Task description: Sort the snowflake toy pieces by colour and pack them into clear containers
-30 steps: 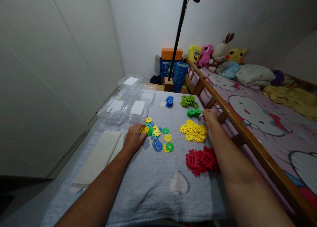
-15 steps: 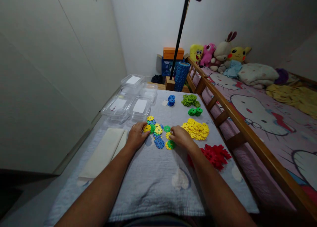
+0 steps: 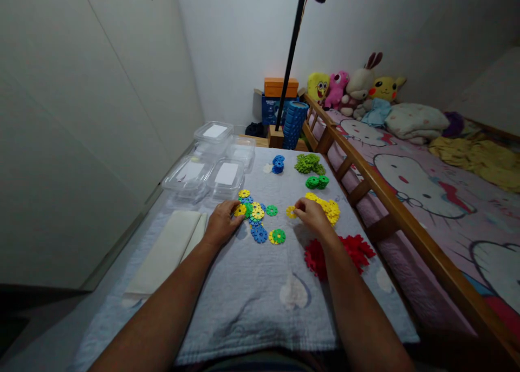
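My right hand (image 3: 311,215) pinches a yellow notched plastic disc (image 3: 290,212) by its edge, just left of the yellow disc pile (image 3: 331,210). My left hand (image 3: 221,220) is closed, with thumb and fingers around the edge of another yellow disc (image 3: 240,210). That one lies at the left of a mixed cluster of yellow, green and blue discs. Toward the front of this cluster is a blue disc (image 3: 259,233). Between the hands rest a single green disc (image 3: 272,210) and, nearer me, a green disc (image 3: 279,236) overlapping a yellow one.
Red pieces (image 3: 317,258) lie partly under my right forearm. Farther back are green discs (image 3: 317,182), light-green pieces (image 3: 309,163) and blue discs (image 3: 278,164). Clear lidded boxes (image 3: 189,177) and a folded cream cloth (image 3: 164,247) occupy the left. A wooden bed rail (image 3: 361,171) borders the right.
My right hand has moved right, toward the yellow pile, carrying a yellow disc away from beside the green ones. My left hand has stayed at the cluster.
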### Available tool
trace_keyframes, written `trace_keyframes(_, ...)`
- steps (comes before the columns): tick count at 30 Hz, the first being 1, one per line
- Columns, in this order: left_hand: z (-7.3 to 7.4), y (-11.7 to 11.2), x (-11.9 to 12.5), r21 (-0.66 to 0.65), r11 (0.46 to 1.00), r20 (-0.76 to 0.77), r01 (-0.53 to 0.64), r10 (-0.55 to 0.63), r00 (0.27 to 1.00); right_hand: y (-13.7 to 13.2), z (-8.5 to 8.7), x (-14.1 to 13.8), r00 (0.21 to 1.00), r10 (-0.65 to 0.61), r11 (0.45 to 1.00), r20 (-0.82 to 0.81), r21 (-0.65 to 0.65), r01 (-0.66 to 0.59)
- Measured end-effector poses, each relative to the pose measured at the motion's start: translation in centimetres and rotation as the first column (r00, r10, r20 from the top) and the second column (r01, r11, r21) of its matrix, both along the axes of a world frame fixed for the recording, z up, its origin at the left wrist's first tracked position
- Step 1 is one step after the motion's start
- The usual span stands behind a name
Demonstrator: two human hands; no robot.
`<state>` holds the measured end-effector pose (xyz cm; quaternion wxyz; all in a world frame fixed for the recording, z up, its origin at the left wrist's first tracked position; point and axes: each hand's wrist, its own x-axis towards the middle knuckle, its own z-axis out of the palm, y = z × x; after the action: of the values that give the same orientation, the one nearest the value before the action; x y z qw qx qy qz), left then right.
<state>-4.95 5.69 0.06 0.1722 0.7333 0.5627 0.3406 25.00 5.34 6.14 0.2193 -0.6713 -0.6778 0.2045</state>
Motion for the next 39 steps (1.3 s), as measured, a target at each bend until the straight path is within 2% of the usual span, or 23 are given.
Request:
trace_keyframes(4,0.1,0.1,0.0,-0.018,1.0,-0.014,-0.022,0.021,1.0,1.6,1.2,4.7,0.992,-0.122,0.992,-0.029,0.036,0.123)
trace_keyframes(8,0.2,0.1,0.0,-0.028,0.999,-0.011,-0.027,0.026,1.0,2.5,1.7,6.8,0.979,-0.197,0.98,0.05,-0.013,0.198)
trace_keyframes(14,0.3,0.0,0.0,-0.018,1.0,-0.016,-0.016,0.015,1.0,2.8,1.6,5.7,0.969,-0.102,0.992,0.226,-0.045,0.115)
trace_keyframes(20,0.3,-0.1,0.1,-0.032,0.999,-0.022,-0.021,0.02,1.0,2.5,1.4,4.9,0.895,-0.096,0.992,0.436,-0.03,0.121)
trace_keyframes(26,0.1,0.1,0.0,-0.032,0.999,-0.006,-0.009,0.008,1.0,1.4,2.5,4.3,0.903,-0.119,0.993,0.414,0.038,0.114)
trace_keyframes(29,-0.1,0.2,-0.1,-0.029,1.0,0.009,0.001,-0.001,1.0,0.2,3.0,2.6,0.945,-0.031,0.999,0.327,0.038,0.02)
trace_keyframes(31,-0.1,0.2,-0.1,-0.025,1.0,0.019,0.001,0.0,1.0,-0.9,2.8,0.8,0.955,0.114,0.993,0.272,-0.031,-0.11)
trace_keyframes(34,-0.2,0.1,-0.1,-0.016,1.0,0.034,-0.002,0.003,0.999,-2.8,1.9,-2.0,0.916,0.313,0.948,0.25,-0.145,-0.285)
trace_keyframes(36,-0.2,0.0,-0.1,-0.013,1.0,0.039,0.001,0.0,0.999,-3.9,1.1,-3.3,0.89,0.371,0.926,0.266,-0.18,-0.333)
trace_keyframes(39,-0.1,0.0,-0.2,-0.016,1.0,0.041,0.009,-0.008,0.999,-4.8,0.2,-4.1,0.88,0.386,0.918,0.276,-0.206,-0.338)
